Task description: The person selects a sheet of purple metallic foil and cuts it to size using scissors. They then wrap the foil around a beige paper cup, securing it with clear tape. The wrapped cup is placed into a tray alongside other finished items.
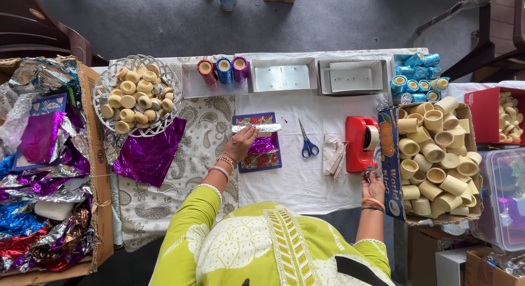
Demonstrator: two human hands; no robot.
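The left hand lies flat, fingers spread and gripping nothing, pinning a silver foil strip and purple foil sheet against the small patterned board beneath it, evidently so the foil cannot slide. The right hand pinches its fingertips together at the front edge of the red tape dispenser, apparently on the tape end, though too small to confirm. Blue-handled scissors lie between the hands.

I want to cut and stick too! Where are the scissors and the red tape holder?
scissors (309,149), head view, on a blue handle loop.
red tape holder (355,146), head view, on its red body.
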